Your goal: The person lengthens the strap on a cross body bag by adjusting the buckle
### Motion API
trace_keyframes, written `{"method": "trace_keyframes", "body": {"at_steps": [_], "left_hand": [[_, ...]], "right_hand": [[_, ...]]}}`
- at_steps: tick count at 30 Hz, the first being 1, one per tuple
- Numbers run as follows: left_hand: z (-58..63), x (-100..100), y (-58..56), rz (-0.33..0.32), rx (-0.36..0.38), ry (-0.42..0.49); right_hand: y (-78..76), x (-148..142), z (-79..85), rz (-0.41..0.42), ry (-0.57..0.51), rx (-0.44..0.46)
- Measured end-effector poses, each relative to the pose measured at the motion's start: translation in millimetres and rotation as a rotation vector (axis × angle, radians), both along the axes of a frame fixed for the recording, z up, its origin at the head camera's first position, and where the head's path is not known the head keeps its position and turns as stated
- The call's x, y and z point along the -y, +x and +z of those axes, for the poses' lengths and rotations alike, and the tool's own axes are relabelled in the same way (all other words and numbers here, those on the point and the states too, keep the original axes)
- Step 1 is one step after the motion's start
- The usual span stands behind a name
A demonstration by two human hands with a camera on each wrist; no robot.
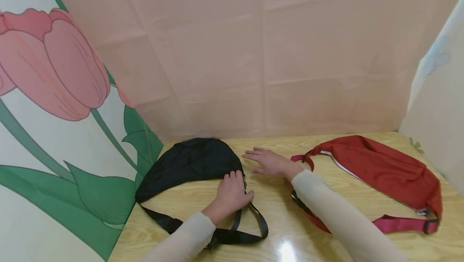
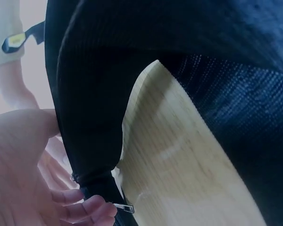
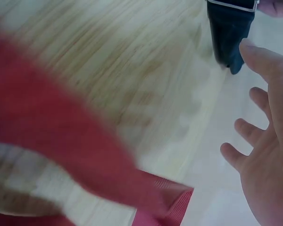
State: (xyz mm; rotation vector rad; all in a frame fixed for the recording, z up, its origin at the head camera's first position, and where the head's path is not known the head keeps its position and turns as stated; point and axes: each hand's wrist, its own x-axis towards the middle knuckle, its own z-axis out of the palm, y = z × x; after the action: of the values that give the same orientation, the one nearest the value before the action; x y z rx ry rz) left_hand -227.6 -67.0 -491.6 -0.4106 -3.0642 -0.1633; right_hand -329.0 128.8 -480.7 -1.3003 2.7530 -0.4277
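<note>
A black waist bag (image 1: 192, 161) lies at the left, its strap (image 1: 239, 237) looped toward the front. At the bag's right end is my left hand (image 1: 232, 191), fingers curled over the edge and thumb out to the side. In the left wrist view, those fingertips hold the bag's narrow end beside a small metal zipper pull (image 2: 124, 207). My right hand (image 1: 270, 162) hovers just right of the black bag, fingers spread and holding nothing. A red waist bag (image 1: 380, 169) lies on the right, partly hidden by my right forearm.
Both bags lie on a light wood-grain table (image 1: 279, 213). A pinkish sheet (image 1: 261, 52) hangs behind it, and a tulip-printed panel (image 1: 65, 73) stands along the left. The red bag's strap (image 1: 402, 224) trails toward the front right.
</note>
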Motion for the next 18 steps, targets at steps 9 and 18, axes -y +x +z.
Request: {"method": "trace_keyframes", "body": {"at_steps": [9,18], "left_hand": [[-4.2,3,8.8,0.010,0.025,0.014],[1.3,13,18.5,0.014,0.094,0.048]], "right_hand": [[-4.0,21,-0.1,0.053,0.061,0.005],[-7.8,27,-6.6,0.057,0.084,0.025]]}}
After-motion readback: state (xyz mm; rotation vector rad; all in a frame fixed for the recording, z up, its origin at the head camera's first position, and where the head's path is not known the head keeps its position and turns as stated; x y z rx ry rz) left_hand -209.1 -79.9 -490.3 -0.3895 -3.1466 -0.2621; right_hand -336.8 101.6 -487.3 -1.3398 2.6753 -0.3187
